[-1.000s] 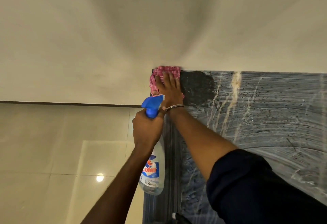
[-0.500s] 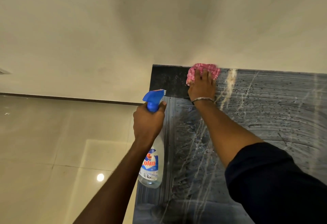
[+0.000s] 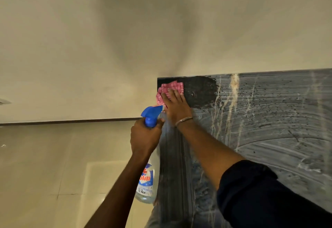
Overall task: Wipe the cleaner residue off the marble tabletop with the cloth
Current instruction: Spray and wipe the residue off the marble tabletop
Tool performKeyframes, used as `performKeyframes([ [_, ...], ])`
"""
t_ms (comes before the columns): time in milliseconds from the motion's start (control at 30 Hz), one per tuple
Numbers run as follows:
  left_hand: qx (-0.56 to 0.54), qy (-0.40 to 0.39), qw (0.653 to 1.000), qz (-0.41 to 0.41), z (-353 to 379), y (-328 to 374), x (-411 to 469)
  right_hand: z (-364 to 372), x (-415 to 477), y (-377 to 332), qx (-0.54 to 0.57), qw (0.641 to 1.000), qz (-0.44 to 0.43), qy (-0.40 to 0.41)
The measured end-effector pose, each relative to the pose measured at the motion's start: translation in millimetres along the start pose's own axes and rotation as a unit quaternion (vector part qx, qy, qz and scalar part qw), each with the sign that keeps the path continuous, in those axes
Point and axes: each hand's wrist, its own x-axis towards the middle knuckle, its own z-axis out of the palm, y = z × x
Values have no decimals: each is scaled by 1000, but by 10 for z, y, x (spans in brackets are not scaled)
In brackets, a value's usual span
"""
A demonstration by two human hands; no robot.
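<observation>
1. Spray bottle [image 3: 146, 182]: clear plastic w/ blue trigger head, red-and-blue label. Hangs down off the tabletop's left edge, over the floor. Looks nearly empty; liquid level can't be read for sure.
2. Left hand [image 3: 144, 136]: fingers wrapped tight round the bottle neck just below the trigger head. Full fist, nothing else in it.
3. Right hand [image 3: 177, 107]: lies flat, palm down, fingers spread and straight, pressing the cloth [image 3: 170, 90] onto the marble. No pinch or curl, just a flat press. Thin metal bangle [image 3: 183, 121] at the wrist; dark sleeve [image 3: 269, 197] further up the arm.
4. Cloth: pink-and-white check, soft, bunched in folds. Sits at the far left corner of the marble tabletop [image 3: 269, 119], sticking out past the fingertips and a bit over the left edge.
5. Tabletop: dark grey-black stone w/ pale cream veins, straight edges, square corner, grooved strip along the left side.
6. Cleaner residue [image 3: 280, 146]: whitish film in curved streaks, speckled, covers most of the slab to the right. Bare dark patch [image 3: 199, 91] just right of the cloth, rough-edged.
7. Floor [image 3: 53, 164]: glossy beige tiles. Wall [image 3: 89, 38]: plain matte cream.
</observation>
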Motion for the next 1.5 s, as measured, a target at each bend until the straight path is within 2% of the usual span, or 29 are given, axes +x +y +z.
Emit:
performKeyframes([
  [67,15,-25,1000,11,-67,2,115,5,-123,252,-2,1000,7,15],
  [200,38,-64,997,37,-148,-47,343,-37,-465,754,22,988,138,70],
  [300,38,-71,995,52,-209,-88,489,-25,-494,695,16,970,230,76],
  [367,37,-73,995,59,-271,-106,560,12,-412,466,31,962,261,79],
  [433,39,-71,995,63,-331,-138,617,44,-321,179,37,968,235,74],
  [600,47,-67,995,55,-384,-222,692,235,-148,-457,24,995,94,39],
  [733,49,-74,995,47,-376,-234,699,252,-252,-255,2,999,5,40],
  [800,47,-75,995,39,-358,-219,679,196,-376,9,-1,998,-7,56],
  [867,43,-74,996,35,-336,-205,655,133,-507,318,21,994,63,90],
  [1000,29,-75,996,26,-285,-209,619,41,-658,775,26,974,206,93],
  [1133,23,-68,997,27,-290,-246,596,65,-559,400,43,952,282,109],
  [1200,20,-67,997,27,-305,-259,577,94,-465,85,55,961,255,92],
  [1367,25,-59,998,27,-360,-278,527,285,-391,-609,24,993,102,47],
  [1500,31,-66,997,27,-364,-276,494,267,-496,-372,30,998,31,39],
])
